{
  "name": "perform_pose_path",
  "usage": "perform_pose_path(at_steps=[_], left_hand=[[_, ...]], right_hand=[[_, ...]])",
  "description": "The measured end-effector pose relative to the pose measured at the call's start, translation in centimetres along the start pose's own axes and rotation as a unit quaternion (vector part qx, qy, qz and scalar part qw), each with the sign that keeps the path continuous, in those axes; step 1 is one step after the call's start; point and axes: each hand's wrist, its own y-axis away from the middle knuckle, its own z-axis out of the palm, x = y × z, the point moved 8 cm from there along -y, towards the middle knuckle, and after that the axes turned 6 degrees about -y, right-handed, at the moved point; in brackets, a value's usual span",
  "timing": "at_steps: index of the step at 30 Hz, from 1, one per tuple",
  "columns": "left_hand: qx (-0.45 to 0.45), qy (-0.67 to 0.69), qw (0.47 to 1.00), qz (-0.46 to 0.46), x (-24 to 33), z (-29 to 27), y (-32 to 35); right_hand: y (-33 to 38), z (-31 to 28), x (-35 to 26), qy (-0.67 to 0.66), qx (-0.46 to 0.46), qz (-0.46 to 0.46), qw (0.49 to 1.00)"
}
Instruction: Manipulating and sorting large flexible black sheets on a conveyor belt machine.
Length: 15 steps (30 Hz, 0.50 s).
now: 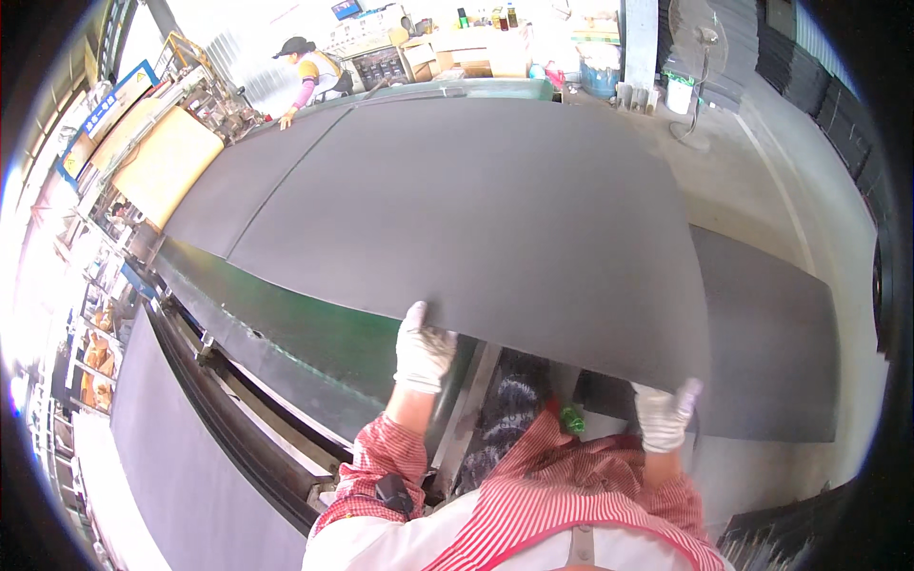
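A large dark grey sheet [476, 209] spans the middle of the head view, lying partly over a green conveyor belt [295, 305]. My left hand [423, 352], in a white glove, grips the sheet's near edge with the thumb on top and the fingers underneath. Farther right, my gloved right hand [665, 415] holds the same edge near its right corner, thumb up; its fingers are partly hidden below. Beyond a seam on the left lies another grey sheet [248, 171], and a co-worker's hand [288, 119] is at its far edge.
Right of my sheet, another grey sheet [771, 343] lies low down. A metal conveyor frame [248, 390] and a further grey sheet [190, 447] are at left. A co-worker [319, 76] stands across the belt. A standing fan [703, 76] and a blue bin [600, 76] are at the back.
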Motion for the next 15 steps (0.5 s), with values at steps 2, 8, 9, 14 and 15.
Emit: perform_pose_path(at_steps=[2, 8, 9, 14, 15], left_hand=[[0.044, -0.013, 0.998, 0.032, 1.5, -2.9, -2.9], [0.096, 0.022, 0.990, 0.103, 5.3, -9.7, -10.4], [0.114, 0.037, 0.985, 0.126, 6.0, -10.6, -11.0], [-0.069, -0.031, 0.996, 0.048, -3.3, 2.9, -1.8], [-0.078, -0.040, 0.996, -0.016, -5.5, 5.1, 1.1]], right_hand=[[1.1, -3.0, -6.0, -0.065, 0.132, -0.081, 0.986], [1.3, -8.2, -7.2, 0.092, 0.246, -0.049, 0.964], [0.8, -4.9, -5.4, 0.104, 0.224, -0.060, 0.967], [-0.6, -1.0, -1.3, 0.642, -0.114, -0.281, 0.705], [-1.4, -0.9, -0.3, 0.681, -0.118, -0.271, 0.669]])
